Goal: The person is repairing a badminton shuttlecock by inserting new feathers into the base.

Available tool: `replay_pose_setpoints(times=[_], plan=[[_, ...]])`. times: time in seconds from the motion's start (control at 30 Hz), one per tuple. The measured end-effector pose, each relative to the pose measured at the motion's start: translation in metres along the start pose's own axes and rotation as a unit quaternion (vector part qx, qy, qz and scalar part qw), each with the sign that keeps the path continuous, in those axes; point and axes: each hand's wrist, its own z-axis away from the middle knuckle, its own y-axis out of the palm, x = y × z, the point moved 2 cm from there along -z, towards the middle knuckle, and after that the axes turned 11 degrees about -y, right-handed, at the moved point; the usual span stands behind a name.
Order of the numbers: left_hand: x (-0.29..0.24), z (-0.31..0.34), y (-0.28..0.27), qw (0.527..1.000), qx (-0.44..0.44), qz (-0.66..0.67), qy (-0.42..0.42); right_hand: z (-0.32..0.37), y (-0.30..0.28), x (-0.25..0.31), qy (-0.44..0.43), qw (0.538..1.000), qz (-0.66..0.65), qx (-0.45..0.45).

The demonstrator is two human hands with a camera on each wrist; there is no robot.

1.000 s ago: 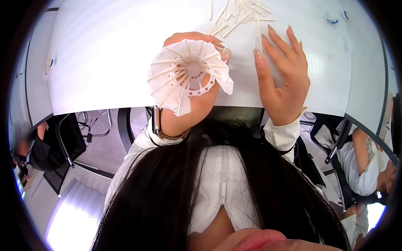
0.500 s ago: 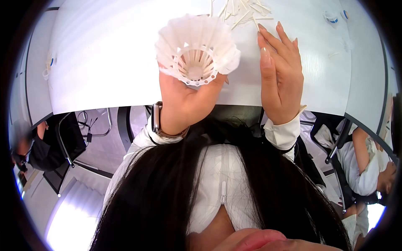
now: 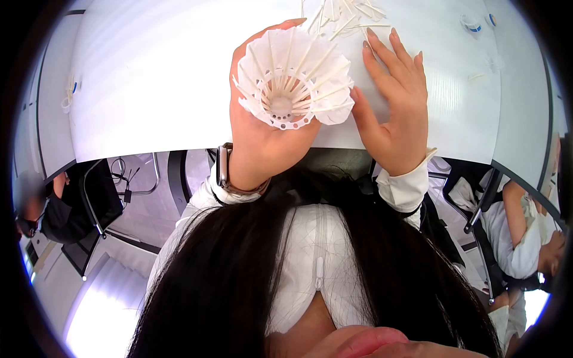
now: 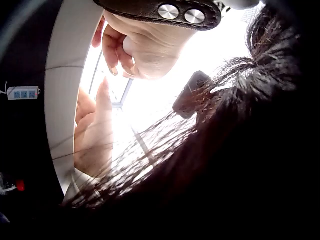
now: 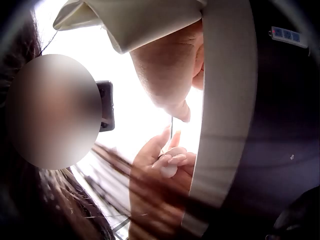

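Note:
A white shuttlecock (image 3: pixel 292 53) with thin ribs and a ring of holes inside its skirt is in my left hand (image 3: pixel 262 134). Its wide mouth faces up toward the head camera. From below, the left wrist view shows my left hand (image 4: pixel 155 47) with fingers curled at the shuttlecock's rounded white base (image 4: pixel 128 46). That base (image 5: pixel 169 171) also shows among the left fingers in the right wrist view. My right hand (image 3: pixel 394 107) holds nothing, its fingers extended above the table, and its thumb tip is right at the skirt's right edge.
Several pale loose sticks with white pieces (image 3: pixel 343 24) lie at the table's far side. A small white and blue roll (image 3: pixel 471 25) stands at the far right. The white table (image 3: pixel 149 89) ends just in front of my body. Another person (image 3: pixel 513 232) sits at the right.
The shuttlecock has tilted and turned in my left hand and shifted somewhat right and away from me. My right hand has moved left, bringing its thumb to the skirt.

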Motion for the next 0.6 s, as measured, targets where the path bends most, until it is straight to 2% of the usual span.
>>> replay_pose_setpoints(times=[0.1, 0.27, 0.37, 0.4, 0.53, 0.6], plan=[[-0.001, 0.001, 0.001, 1.0, -0.011, -0.005, -0.01, 0.001, 0.0, -0.001, 0.003, 1.0, -0.006, -0.008], [-0.001, 0.001, -0.001, 0.997, 0.011, -0.07, 0.033, 0.0, -0.001, -0.003, 0.016, 0.999, -0.023, -0.026], [0.001, -0.001, -0.002, 0.995, 0.03, -0.078, 0.045, 0.003, 0.001, -0.008, 0.036, 0.995, -0.054, -0.073], [0.002, -0.001, -0.002, 0.996, 0.035, -0.071, 0.044, 0.001, -0.001, -0.004, 0.052, 0.99, -0.071, -0.108], [0.001, -0.001, -0.003, 0.992, 0.05, -0.107, 0.043, 0.0, -0.005, -0.004, 0.048, 0.981, -0.131, -0.136], [0.003, -0.001, -0.002, 0.988, 0.046, -0.131, 0.068, 0.001, -0.009, -0.002, 0.083, 0.962, -0.223, -0.136]])
